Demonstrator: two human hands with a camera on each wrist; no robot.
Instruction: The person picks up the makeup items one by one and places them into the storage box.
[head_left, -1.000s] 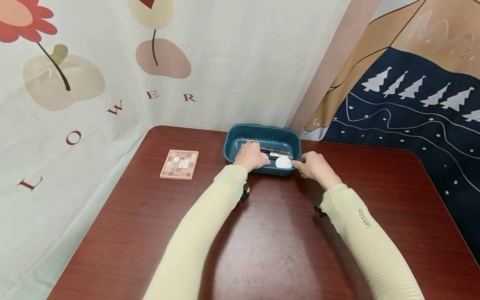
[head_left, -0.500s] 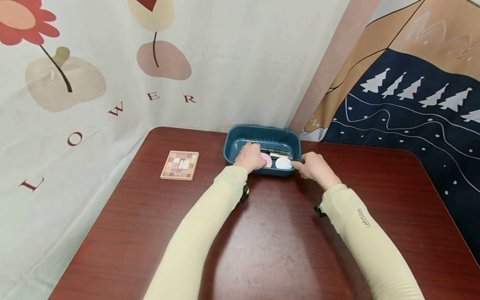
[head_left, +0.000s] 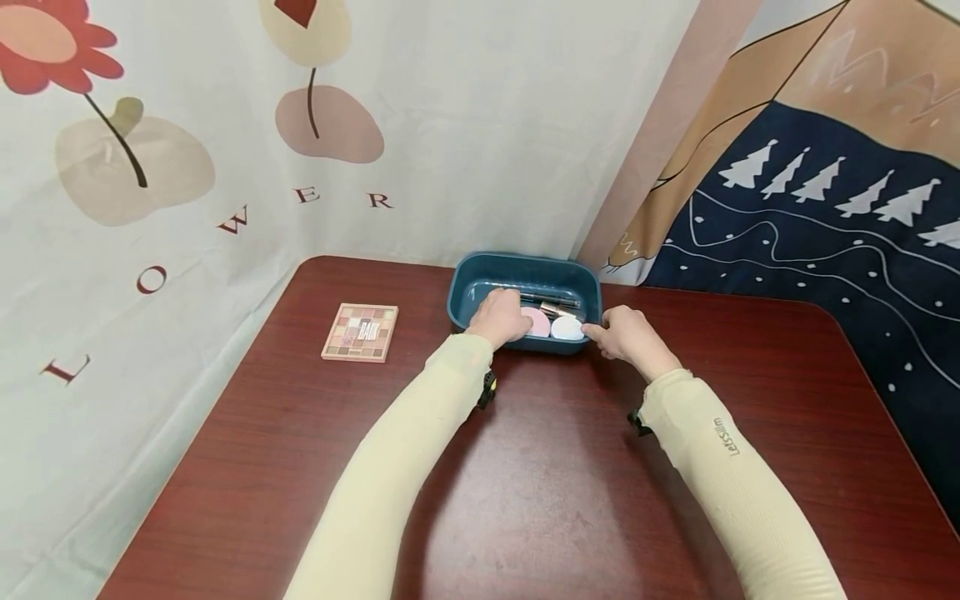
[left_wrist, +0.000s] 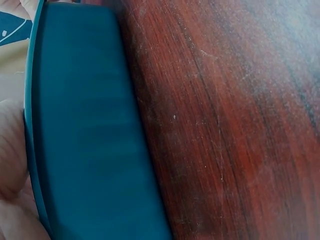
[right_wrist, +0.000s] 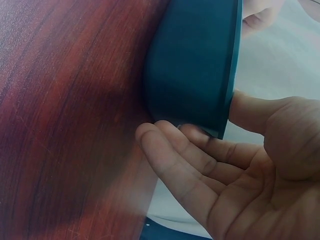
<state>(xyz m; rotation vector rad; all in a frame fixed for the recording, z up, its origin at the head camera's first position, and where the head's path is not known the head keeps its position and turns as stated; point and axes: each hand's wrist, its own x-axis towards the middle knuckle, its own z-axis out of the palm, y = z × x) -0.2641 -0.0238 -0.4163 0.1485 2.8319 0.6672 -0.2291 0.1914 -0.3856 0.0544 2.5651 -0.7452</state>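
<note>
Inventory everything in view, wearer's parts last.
bin: one, teal, on table
table: one, reddish brown, below bin
palette: one, multicoloured, left of bin
round item: one, pink, in bin
oval item: one, white, in bin
slim items: at least two, mostly dark, in bin
hangings: two, mainly white and navy-tan, behind table
left hand: one, bare, over bin's front
right hand: one, bare, at bin's right
sleeves: two, pale yellow, forearms
wrist devices: two, black, wrists

On the worktop [head_left: 555, 500], a palette [head_left: 360, 332] lies left of the left grip [head_left: 498, 317]. Beyond it hang a flower-printed curtain [head_left: 465, 117] and, rightward, tree-printed cloth [head_left: 817, 221]
</note>
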